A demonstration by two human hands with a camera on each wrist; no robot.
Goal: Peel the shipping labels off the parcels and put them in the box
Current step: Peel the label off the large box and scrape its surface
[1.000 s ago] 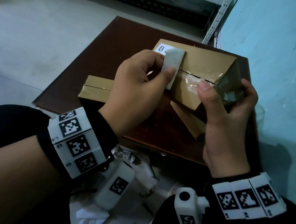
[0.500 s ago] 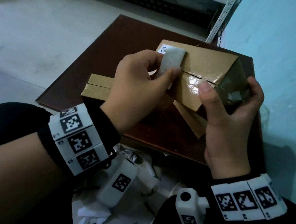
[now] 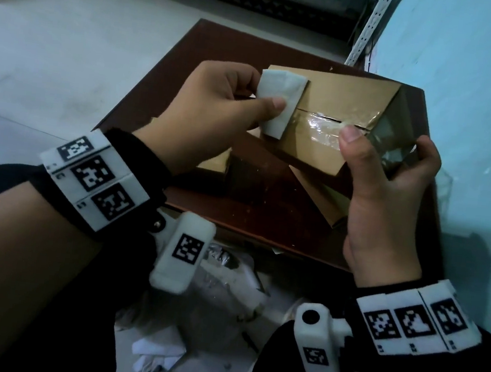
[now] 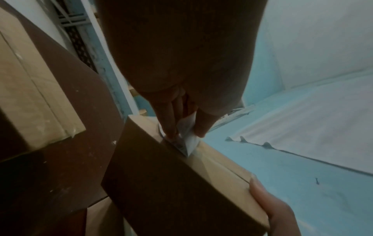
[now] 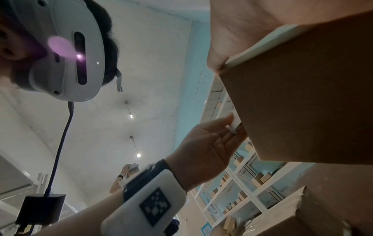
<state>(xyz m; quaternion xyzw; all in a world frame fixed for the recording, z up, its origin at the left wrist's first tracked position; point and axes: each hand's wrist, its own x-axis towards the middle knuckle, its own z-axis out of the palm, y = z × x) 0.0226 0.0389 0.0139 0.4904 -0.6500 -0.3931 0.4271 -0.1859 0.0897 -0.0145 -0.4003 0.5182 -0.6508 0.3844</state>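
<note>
A brown cardboard parcel hangs tilted above the dark table. My right hand grips its right end, with the thumb on the taped seam and the fingers round the far side. My left hand pinches the white shipping label between thumb and fingers at the parcel's left end. The label is folded back off the cardboard. In the left wrist view the label still meets the parcel at its top edge. The right wrist view shows the parcel's underside and the pinched label.
A second flat parcel lies on the table, mostly hidden behind my left hand. Another piece of cardboard leans under the held parcel. A teal wall stands close on the right. White scraps and crumpled film lie below the table's near edge.
My left hand has drawn the label farther back off the parcel, and the printed corner seen earlier no longer shows. My right hand keeps its grip on the parcel.
</note>
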